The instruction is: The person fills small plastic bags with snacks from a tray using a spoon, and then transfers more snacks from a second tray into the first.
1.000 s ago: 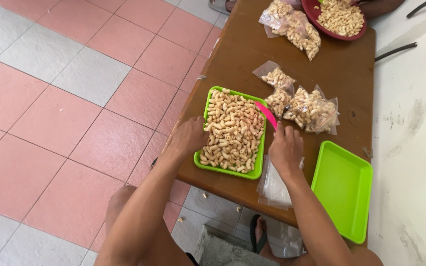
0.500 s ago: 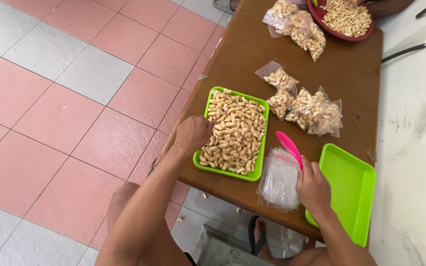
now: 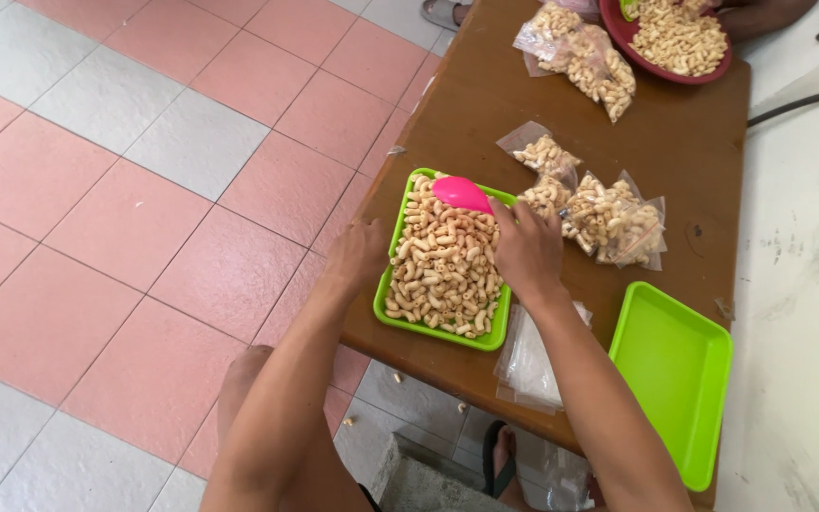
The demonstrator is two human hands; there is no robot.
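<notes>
Since half a second ago the right hand (image 3: 526, 248) has come back from the table's near edge, by the stack of clear plastic bags (image 3: 530, 362), to the far right corner of the bright green rectangular plastic tray of pale curled snack pieces (image 3: 445, 262); the pink plastic scoop (image 3: 462, 193) it carries now lies over the tray's far end. Right fingers are curled round the scoop's handle, which the hand hides entirely; only the bowl shows. Left hand (image 3: 360, 254) has stayed at the tray's left rim, fingers bent against it; whether they pinch the rim or merely press it cannot be told. Cut off at the top edge: a dark red round bowl of the same snack (image 3: 661, 59), with another person's hand (image 3: 755, 13) at its rim, barely in view. Bottom edge crops both forearms, a sandalled foot (image 3: 502, 463) under the table, and the bag stack overhanging the near edge. Surface: brown wooden table (image 3: 684, 142), set on a floor of pink and grey square tiles (image 3: 125, 190); a pale, stained strip of concrete floor (image 3: 803, 284) runs along its right side. Other items: an empty bright green rectangular tray (image 3: 670, 379) at the near right corner; three filled clear bags of snack (image 3: 609, 218) just beyond the right hand, near the table's middle; two more filled bags (image 3: 580, 57) beside the red bowl at the far end. A few stray pieces lie on the tiles below.
</notes>
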